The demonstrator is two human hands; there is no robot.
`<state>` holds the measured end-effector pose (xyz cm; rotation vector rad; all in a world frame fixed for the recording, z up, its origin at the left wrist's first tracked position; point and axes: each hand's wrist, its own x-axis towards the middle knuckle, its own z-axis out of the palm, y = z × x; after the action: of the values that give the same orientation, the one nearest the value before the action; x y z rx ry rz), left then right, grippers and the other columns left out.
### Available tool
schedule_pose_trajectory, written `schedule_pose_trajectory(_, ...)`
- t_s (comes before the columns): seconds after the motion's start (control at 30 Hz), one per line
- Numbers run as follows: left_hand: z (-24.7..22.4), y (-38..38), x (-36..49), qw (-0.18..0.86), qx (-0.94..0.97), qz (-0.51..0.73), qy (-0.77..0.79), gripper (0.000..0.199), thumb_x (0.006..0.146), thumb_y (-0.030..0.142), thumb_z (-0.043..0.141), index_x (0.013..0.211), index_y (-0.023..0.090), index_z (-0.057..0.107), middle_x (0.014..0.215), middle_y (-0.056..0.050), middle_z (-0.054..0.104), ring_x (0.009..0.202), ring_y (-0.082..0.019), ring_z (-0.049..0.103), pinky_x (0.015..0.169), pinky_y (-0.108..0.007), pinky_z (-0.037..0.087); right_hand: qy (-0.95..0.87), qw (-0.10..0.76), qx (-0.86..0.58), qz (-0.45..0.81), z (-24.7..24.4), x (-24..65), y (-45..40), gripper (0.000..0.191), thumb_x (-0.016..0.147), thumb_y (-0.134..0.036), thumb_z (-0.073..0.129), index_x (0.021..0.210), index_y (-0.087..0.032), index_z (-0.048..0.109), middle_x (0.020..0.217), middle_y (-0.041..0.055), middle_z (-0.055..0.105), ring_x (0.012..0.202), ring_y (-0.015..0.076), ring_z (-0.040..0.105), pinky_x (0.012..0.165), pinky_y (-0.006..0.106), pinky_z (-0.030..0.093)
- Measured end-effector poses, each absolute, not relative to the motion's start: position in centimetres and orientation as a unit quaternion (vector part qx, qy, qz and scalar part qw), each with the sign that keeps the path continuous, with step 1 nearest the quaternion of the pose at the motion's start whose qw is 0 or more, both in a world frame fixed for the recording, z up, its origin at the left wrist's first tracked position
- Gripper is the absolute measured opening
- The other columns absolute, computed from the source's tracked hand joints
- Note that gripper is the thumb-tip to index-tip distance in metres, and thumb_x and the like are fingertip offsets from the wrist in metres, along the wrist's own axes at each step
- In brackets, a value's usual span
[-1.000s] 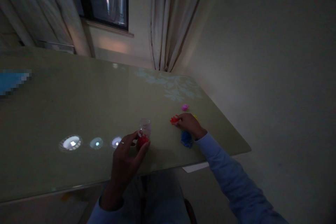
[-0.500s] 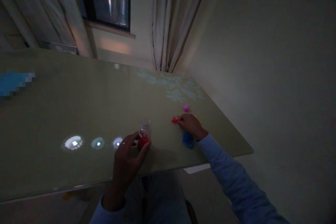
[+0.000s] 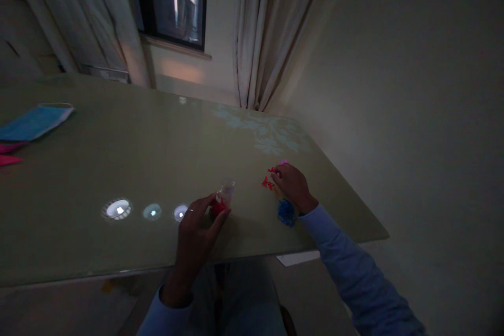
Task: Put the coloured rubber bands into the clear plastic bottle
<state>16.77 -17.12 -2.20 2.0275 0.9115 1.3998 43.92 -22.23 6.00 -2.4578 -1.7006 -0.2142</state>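
My left hand (image 3: 199, 228) is wrapped round the lower part of a small clear jar (image 3: 227, 189). Small red pieces (image 3: 219, 207) fill its bottom, and the jar leans to the right. Over to the right, my right hand (image 3: 293, 186) has its fingertips pinched together at a little red piece (image 3: 271, 170). Several loose red pieces (image 3: 268, 184) lie on the table just below those fingertips. A heap of blue pieces (image 3: 286, 212) sits near the right wrist. Something pink (image 3: 284, 161) shows behind the right hand, which mostly covers it.
The glossy table (image 3: 149, 157) reflects round lamps. At the far left lie a blue face mask (image 3: 37, 122) and a bright pink item (image 3: 11, 159) cut off by the frame. A wall (image 3: 413, 115) runs along the right side, with curtains (image 3: 260, 37) behind the table.
My right hand has moved slightly away from me, uncovering red pieces and covering more of the pink one. The jar has tipped to the right. The view has swung left, showing more of the mask.
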Motion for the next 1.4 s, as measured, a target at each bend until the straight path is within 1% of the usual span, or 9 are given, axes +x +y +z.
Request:
schedule_pose_trajectory(0.13, -2.2, -16.8, 16.8, 0.242, 0.731, 0.533, 0.350, 0.031, 0.087, 0.040, 0.068, 0.112, 0.021, 0.066, 0.106, -0.008, 0.072, 0.097, -0.023, 0.067, 0.087, -0.039, 0.055, -0.627, 0.163, -0.757, -0.086, 8.0, 41.6, -22.1, 0.019, 0.096, -0.027, 0.055, 0.088, -0.018, 0.070, 0.083, 0.0074, 0.069, 0.080, 0.0196, 0.061, 0.073, 0.029, 0.040)
schedule_pose_trajectory(0.2, -2.3, -16.7, 16.8, 0.233, 0.730, 0.537, 0.353, 0.034, 0.087, 0.039, 0.069, 0.114, 0.020, 0.066, 0.108, -0.009, 0.071, 0.099, -0.024, 0.066, 0.089, -0.040, 0.054, -0.665, 0.170, -0.720, -0.100, 9.2, 39.9, -22.3, 0.019, 0.096, -0.028, 0.056, 0.088, -0.018, 0.070, 0.079, 0.0060, 0.067, 0.075, 0.0182, 0.059, 0.070, 0.029, 0.039)
schedule_pose_trajectory(0.4, -2.8, -16.5, 17.0, 0.216, 0.739, 0.543, 0.336, 0.036, 0.087, 0.039, 0.069, 0.117, 0.019, 0.067, 0.109, -0.010, 0.069, 0.099, -0.023, 0.065, 0.086, -0.038, 0.053, -0.763, 0.103, -0.622, -0.144, 10.9, 35.4, -22.2, 0.017, 0.097, -0.025, 0.057, 0.088, -0.017, 0.069, 0.080, 0.0049, 0.066, 0.076, 0.0172, 0.055, 0.066, 0.029, 0.035)
schedule_pose_trajectory(0.67, -2.9, -16.6, 17.2, 0.203, 0.746, 0.546, 0.324, 0.037, 0.087, 0.042, 0.067, 0.118, 0.021, 0.068, 0.108, -0.009, 0.069, 0.096, -0.023, 0.065, 0.083, -0.037, 0.053, -0.789, 0.066, -0.596, -0.134, 11.5, 35.5, -21.8, 0.015, 0.095, -0.025, 0.061, 0.086, -0.016, 0.069, 0.079, 0.0042, 0.066, 0.074, 0.0160, 0.055, 0.065, 0.028, 0.034)
schedule_pose_trajectory(0.83, -3.1, -16.7, 17.3, 0.177, 0.759, 0.539, 0.320, 0.034, 0.090, 0.039, 0.064, 0.119, 0.022, 0.067, 0.108, -0.009, 0.069, 0.096, -0.024, 0.063, 0.083, -0.039, 0.053, -0.819, -0.010, -0.557, -0.140, 12.8, 35.4, -21.8, 0.018, 0.095, -0.025, 0.060, 0.083, -0.015, 0.069, 0.079, 0.0053, 0.066, 0.073, 0.0163, 0.054, 0.062, 0.030, 0.030)
schedule_pose_trajectory(0.93, -3.1, -16.7, 17.4, 0.186, 0.764, 0.535, 0.309, 0.034, 0.090, 0.038, 0.065, 0.120, 0.023, 0.066, 0.109, -0.009, 0.068, 0.098, -0.024, 0.063, 0.085, -0.039, 0.053, -0.826, -0.042, -0.552, -0.107, 13.2, 35.4, -21.5, 0.017, 0.094, -0.025, 0.063, 0.082, -0.015, 0.070, 0.079, 0.0052, 0.067, 0.072, 0.0153, 0.053, 0.061, 0.030, 0.029)
schedule_pose_trajectory(1.13, -3.0, -16.9, 17.6, 0.231, 0.750, 0.534, 0.314, 0.033, 0.088, 0.040, 0.067, 0.115, 0.022, 0.068, 0.107, -0.009, 0.068, 0.097, -0.023, 0.063, 0.084, -0.037, 0.054, -0.834, -0.007, -0.552, -0.010, 13.4, 35.7, -20.6, 0.015, 0.093, -0.026, 0.067, 0.087, -0.016, 0.075, 0.078, 0.0032, 0.065, 0.071, 0.0123, 0.053, 0.058, 0.026, 0.026)
schedule_pose_trajectory(1.27, -2.8, -16.8, 17.6, 0.257, 0.746, 0.529, 0.312, 0.034, 0.086, 0.041, 0.069, 0.114, 0.023, 0.069, 0.105, -0.008, 0.069, 0.096, -0.023, 0.064, 0.084, -0.037, 0.055, -0.822, -0.013, -0.569, 0.011, 14.0, 35.3, -20.4, 0.014, 0.094, -0.024, 0.065, 0.090, -0.019, 0.077, 0.074, 0.0017, 0.060, 0.067, 0.0111, 0.049, 0.056, 0.025, 0.023)
schedule_pose_trajectory(1.4, -2.8, -16.7, 17.5, 0.297, 0.742, 0.514, 0.310, 0.035, 0.084, 0.041, 0.071, 0.114, 0.024, 0.069, 0.107, -0.008, 0.070, 0.097, -0.023, 0.066, 0.085, -0.038, 0.055, -0.825, -0.020, -0.564, 0.023, 14.5, 35.0, -20.7, 0.017, 0.096, -0.020, 0.060, 0.096, -0.020, 0.077, 0.075, 0.0015, 0.058, 0.068, 0.0110, 0.048, 0.057, 0.025, 0.023)
